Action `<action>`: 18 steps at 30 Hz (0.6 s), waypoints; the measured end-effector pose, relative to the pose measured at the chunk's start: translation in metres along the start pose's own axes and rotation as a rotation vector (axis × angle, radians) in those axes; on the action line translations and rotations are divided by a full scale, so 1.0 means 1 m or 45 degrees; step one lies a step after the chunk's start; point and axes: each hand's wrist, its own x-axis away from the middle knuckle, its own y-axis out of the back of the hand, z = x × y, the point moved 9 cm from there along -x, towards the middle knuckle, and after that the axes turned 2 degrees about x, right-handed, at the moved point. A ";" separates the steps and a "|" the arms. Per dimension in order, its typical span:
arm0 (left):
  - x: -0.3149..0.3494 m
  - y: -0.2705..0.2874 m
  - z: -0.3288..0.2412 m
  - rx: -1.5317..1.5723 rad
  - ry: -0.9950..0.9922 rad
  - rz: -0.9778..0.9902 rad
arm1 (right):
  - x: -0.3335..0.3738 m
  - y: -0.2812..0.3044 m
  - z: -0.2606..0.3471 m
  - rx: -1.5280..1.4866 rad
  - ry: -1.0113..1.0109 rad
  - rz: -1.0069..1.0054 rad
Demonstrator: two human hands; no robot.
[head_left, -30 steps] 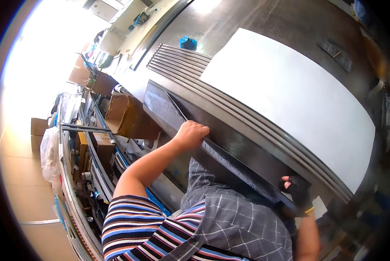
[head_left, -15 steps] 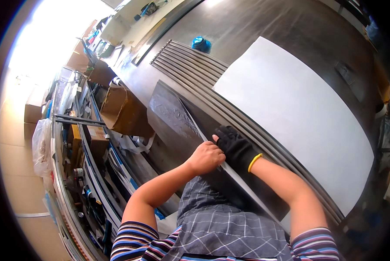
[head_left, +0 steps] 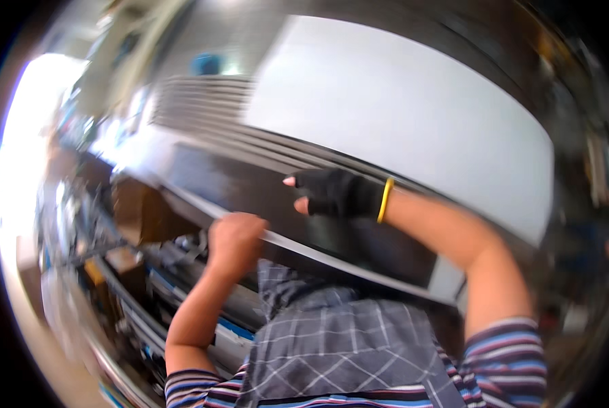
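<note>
By the tabletop's (head_left: 243, 37) near edge, the left hand (head_left: 238, 238) is sitting curled, its grip too blurry to tell; the right hand (head_left: 342, 194) is hanging half-open over a dark sheet (head_left: 229, 182).

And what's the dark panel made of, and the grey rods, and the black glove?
The dark panel could be coated metal or plastic: smooth-looking with a faint sheen, but blur leaves it open. The grey rods look like metal, perhaps steel: dull grey with paler streaks. The black glove seems to be soft fabric: matte and close-fitting.
</note>
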 end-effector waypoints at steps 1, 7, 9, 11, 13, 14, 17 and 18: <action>-0.006 -0.001 0.002 -0.085 0.038 0.048 | 0.027 0.026 -0.011 -0.295 -0.150 0.169; -0.031 -0.024 0.007 -0.265 0.104 -0.101 | 0.334 0.150 -0.053 -0.721 -0.802 -0.083; -0.033 -0.029 0.008 -0.346 0.158 -0.061 | 0.391 0.117 -0.054 -0.540 -0.699 -0.110; -0.037 -0.029 0.010 -0.389 0.171 -0.044 | 0.393 0.093 -0.025 -0.301 -0.926 -0.149; -0.044 -0.029 0.017 -0.364 0.175 -0.026 | 0.390 0.078 -0.017 -0.487 -0.902 -0.626; -0.048 -0.028 0.021 -0.330 0.216 -0.007 | 0.394 0.066 -0.028 -0.643 -0.828 -0.819; -0.057 -0.028 0.038 -0.315 0.242 0.040 | 0.398 0.073 -0.013 -0.524 -0.842 -1.266; -0.060 -0.014 0.049 -0.251 0.344 -0.053 | 0.402 0.080 -0.005 -0.578 -0.878 -1.358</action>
